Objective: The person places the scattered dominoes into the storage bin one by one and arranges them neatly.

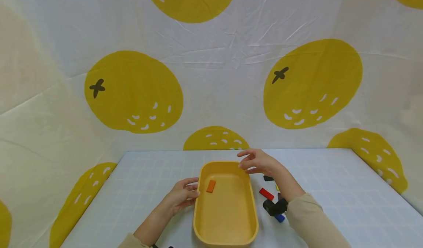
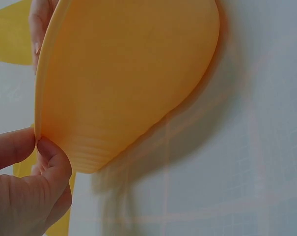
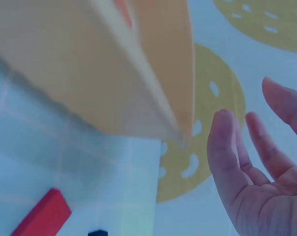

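A yellow plastic tub [image 1: 228, 218] with rounded corners occupies the middle of the table, one small orange block [image 1: 210, 186] lying inside it near the far left. My left hand [image 1: 183, 196] is at the tub's left side; in the left wrist view its thumb and finger pinch the rim [image 2: 39, 98]. Over by the far right corner is my right hand [image 1: 259, 161], fingers spread and slightly bent. The right wrist view has that hand [image 3: 258, 172] holding nothing, a gap between its fingertips and the tub's corner [image 3: 173, 130].
Right of the tub, several small blocks lie on the table: a red block [image 1: 266, 194], a black block [image 1: 268, 178], a yellow block [image 1: 277, 187] and a blue block [image 1: 279, 218], some partly hidden by the right arm. A fruit-patterned cloth [image 1: 221, 94] stands behind the table [image 1: 330, 189].
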Tool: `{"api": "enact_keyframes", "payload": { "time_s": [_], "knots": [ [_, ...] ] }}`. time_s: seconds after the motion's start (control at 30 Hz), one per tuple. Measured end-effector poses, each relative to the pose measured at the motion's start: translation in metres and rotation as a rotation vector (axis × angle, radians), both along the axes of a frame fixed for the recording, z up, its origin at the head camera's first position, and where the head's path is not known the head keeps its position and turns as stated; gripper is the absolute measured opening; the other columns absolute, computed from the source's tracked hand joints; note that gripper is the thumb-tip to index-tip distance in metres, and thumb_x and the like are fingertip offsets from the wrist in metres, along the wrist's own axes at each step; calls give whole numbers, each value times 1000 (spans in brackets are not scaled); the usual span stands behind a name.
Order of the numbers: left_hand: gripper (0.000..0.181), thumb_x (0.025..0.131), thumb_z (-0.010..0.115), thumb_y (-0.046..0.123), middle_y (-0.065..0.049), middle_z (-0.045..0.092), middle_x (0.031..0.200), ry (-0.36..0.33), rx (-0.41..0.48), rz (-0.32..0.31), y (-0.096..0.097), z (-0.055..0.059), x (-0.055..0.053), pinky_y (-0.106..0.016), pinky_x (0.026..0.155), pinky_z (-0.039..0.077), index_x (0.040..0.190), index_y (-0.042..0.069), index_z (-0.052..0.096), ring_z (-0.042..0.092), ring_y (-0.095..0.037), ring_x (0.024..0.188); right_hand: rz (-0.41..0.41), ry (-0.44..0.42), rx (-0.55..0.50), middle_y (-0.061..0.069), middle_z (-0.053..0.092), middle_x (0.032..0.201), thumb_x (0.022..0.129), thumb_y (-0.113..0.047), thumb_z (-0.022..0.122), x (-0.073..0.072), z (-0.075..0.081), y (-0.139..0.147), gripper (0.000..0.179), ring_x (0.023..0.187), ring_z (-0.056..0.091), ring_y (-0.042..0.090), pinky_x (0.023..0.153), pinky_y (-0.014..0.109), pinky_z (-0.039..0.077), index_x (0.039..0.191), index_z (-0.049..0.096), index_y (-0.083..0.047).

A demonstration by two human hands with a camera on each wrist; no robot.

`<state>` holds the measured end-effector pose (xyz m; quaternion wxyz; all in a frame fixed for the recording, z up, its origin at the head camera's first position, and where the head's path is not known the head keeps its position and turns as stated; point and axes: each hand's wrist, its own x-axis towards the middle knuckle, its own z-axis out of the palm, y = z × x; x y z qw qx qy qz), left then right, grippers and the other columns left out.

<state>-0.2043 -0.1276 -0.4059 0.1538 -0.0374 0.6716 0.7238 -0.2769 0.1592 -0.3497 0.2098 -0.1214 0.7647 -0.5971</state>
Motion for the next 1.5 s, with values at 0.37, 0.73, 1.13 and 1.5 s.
{"api": "enact_keyframes", "payload": {
  "time_s": [0.37,0.73,1.13,1.5],
  "knots": [
    [53,84,57,-11,-15,56,107,5,24,-16,-1,-3,-1,-27,68,50,133,-9,37,57,-17,80,-17,22,53,17,58,103,83,-16,70,16,-1,38,56,90,59,25,84,45,49,128,45,4],
    [54,85,56,-10,-19,54,112,-1,17,-11,-2,-3,0,-28,69,50,135,-9,36,57,-18,82,-44,37,79,20,55,108,82,-21,71,35,-10,68,59,97,59,31,83,43,49,129,45,2],
    [53,85,57,-9,-18,55,112,-1,18,-13,-2,-1,1,-29,71,51,134,-8,37,58,-19,84,-104,1,129,22,55,109,82,-23,71,50,-27,100,64,96,60,30,83,45,49,130,40,7],
    [54,85,57,-10,-18,55,111,2,21,-14,-2,-1,2,-29,71,51,135,-8,36,58,-18,82,-143,-20,124,18,56,110,86,-18,65,57,-38,130,61,98,58,26,82,43,50,133,36,9]
  ]
}}
